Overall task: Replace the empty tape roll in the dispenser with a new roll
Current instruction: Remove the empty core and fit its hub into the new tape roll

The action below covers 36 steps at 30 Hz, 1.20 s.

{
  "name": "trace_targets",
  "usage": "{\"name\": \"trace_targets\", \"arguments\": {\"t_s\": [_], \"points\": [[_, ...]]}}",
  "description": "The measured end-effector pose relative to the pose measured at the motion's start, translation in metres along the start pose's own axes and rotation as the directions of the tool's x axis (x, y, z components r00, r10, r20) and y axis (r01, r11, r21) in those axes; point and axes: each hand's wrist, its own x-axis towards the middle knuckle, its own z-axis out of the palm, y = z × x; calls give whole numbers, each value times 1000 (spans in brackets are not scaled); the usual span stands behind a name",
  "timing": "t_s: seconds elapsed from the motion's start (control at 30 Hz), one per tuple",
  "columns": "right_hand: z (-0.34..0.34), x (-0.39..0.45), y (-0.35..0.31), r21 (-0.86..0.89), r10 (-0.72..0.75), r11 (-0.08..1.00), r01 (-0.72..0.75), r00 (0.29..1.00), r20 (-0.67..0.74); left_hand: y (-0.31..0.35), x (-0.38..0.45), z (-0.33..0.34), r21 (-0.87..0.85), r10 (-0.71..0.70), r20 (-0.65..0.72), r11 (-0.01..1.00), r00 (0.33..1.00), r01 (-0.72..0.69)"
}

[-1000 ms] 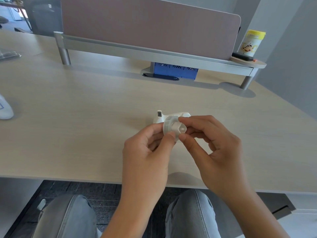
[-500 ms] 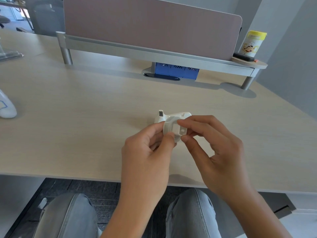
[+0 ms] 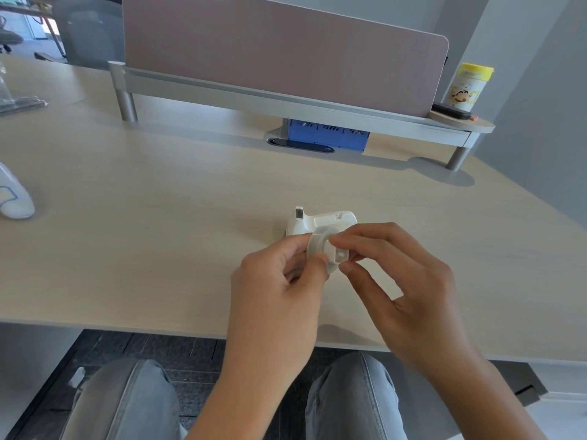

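Note:
A small white tape dispenser (image 3: 320, 221) stands on the light wooden desk (image 3: 158, 217), its cutter end up at the left. Just in front of it and above the desk I hold a translucent tape roll (image 3: 320, 246) with a white hub (image 3: 339, 256) in its middle. My left hand (image 3: 279, 281) pinches the roll's left rim between thumb and fingers. My right hand (image 3: 403, 281) grips the hub between thumb and forefinger. My fingers hide the near part of the dispenser and the rest of the roll.
A grey shelf rail (image 3: 286, 103) with a mauve partition (image 3: 279, 52) runs along the back, a blue box (image 3: 328, 138) under it. A yellow-lidded canister (image 3: 468, 87) stands at the right end. A white object (image 3: 12, 198) lies at the left edge. My knees sit below the desk's front edge.
Both hands stay on the roll and hub in front of the dispenser. My right fingers have shifted slightly on the hub, and the roll has turned a little.

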Motion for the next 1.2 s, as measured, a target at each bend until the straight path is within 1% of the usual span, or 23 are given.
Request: {"name": "trace_targets", "arguments": {"t_s": [0.1,0.23,0.43,0.6,0.7,0.77,0.83,0.87,0.9,0.97,1.03,1.07,1.2], "points": [[0,0,1,-10,-8,1000,8,1000,17,0,0,0,25,12,-6,1000,1000,-12],[1,2,0,-6,-11,1000,11,1000,10,0,-1,0,17,9,-31,1000,999,-9],[4,0,3,-25,-19,999,20,998,57,-7,1,-4,15,-57,13,998,998,57],[6,3,3,-26,-23,999,24,999,45,-6,4,-5,-4,-52,22,999,998,53],[7,6,0,21,25,999,-25,1000,13,-7,6,-5,-33,-48,13,998,999,49],[8,6,-2,149,112,982,-112,994,6,-6,7,-5,-100,-67,18,993,998,69],[8,8,-5,317,243,921,-228,970,-8,-4,7,-4,-165,-81,23,983,996,83],[7,10,-8,377,322,878,-294,947,-11,-2,6,-3,-186,-82,23,979,996,85],[5,11,-10,417,406,829,-372,914,8,-1,5,-2,-210,-86,22,974,996,89],[1,14,-12,456,526,727,-514,843,113,0,5,-1,-257,-93,23,962,995,95],[-2,16,-12,492,552,646,-583,803,225,0,4,-2,-271,-88,30,958,996,93],[-2,16,-11,516,555,616,-595,793,251,0,3,-1,-272,-87,33,958,996,93],[-2,16,-11,623,573,513,-591,776,265,-4,4,-1,-248,-85,3,965,996,83]]}}
